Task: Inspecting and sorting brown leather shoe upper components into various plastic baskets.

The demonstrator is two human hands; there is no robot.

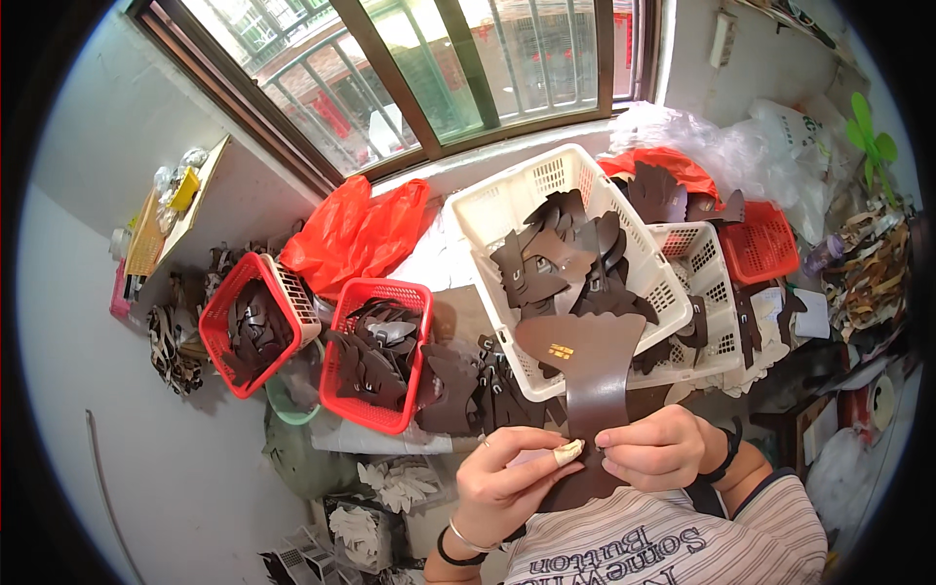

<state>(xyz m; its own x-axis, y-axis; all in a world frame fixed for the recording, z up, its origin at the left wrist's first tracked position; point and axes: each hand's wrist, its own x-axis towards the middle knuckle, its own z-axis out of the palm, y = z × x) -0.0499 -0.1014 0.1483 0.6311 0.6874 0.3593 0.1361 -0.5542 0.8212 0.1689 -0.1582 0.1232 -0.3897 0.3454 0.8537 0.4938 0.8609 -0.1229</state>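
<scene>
At far left, a broad stretch of bare pale wall (107, 361). Then a tilted red plastic basket (226, 359) heaped with dark-brown pieces, and near its right side a rectangular red latticed basket (366, 414), similarly full, with only a narrow gap between rims. Farther right, loose flat dark-brown cut-outs (450, 390), crowding the surface and leaving little open room.

Near the lower middle, left hand (512, 478) reaching up from the lower edge, wrist bent inward, fingers curled, pinching the lower part of a long, glossy, dark-brown leather-like panel (595, 395); on one digit, a cream-coloured wrapping (568, 452).

Panel held in front of the body, between both hands: long axis nearly upright in view, leaning slightly; broad scalloped end pointing away toward the window and overlapping, in view, the near rim of a large white latticed plastic basket (556, 166); narrow waist in the middle, widening again toward the striped shirt (682, 531).

Just right of the waist, right hand (663, 450) coming in from the right, elbow out, thumb and index finger pinching at the panel's edge, fingertips near those of the left; cannot tell whether anything small sits between. Beyond, a smaller white latticed basket (721, 336), close against the large one.
</scene>
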